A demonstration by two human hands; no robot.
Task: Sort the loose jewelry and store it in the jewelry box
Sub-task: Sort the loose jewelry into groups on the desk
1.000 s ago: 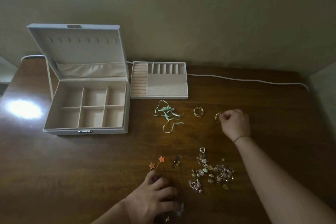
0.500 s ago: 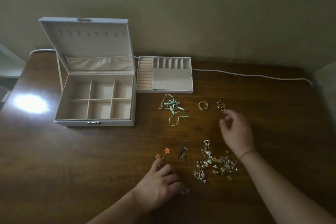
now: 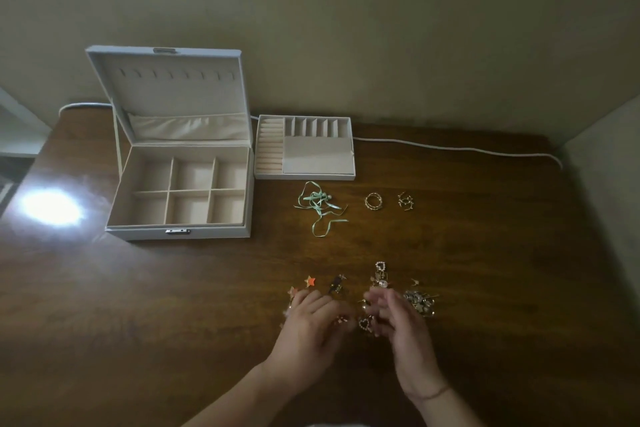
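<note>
Two bare hands reach over a dark wooden table (image 3: 173, 305) toward a pile of loose jewelry (image 3: 417, 303). The left hand (image 3: 308, 329) lies palm down with its fingers spread fairly straight, fingertips touching small pieces at the pile's left edge. The right hand (image 3: 401, 326) is blurred, its fingers loosely apart above the middle of the pile; whether it pinches anything cannot be told. Between the two hands lies a pearl heart earring (image 3: 364, 323). Just beyond the left fingertips sit an orange star earring (image 3: 309, 280) and a dark charm (image 3: 337, 284); just beyond the right fingertips lies a second pearl heart piece (image 3: 380, 266). Farther from both hands, well apart from the pile, a green ribbon necklace (image 3: 320, 206) lies tangled, with a gold ring (image 3: 373, 201) to its right and a gold ear cuff (image 3: 405, 201) beside that. Beyond these stands a removable tray (image 3: 304, 174) with ring rolls, a row of narrow slots and a flat covered section; nothing shows in it. Far off to the left of the left hand is the white jewelry box (image 3: 180, 230), lid upright, its six beige compartments holding nothing visible. A white cable (image 3: 450, 149) runs along the table's back edge.
</note>
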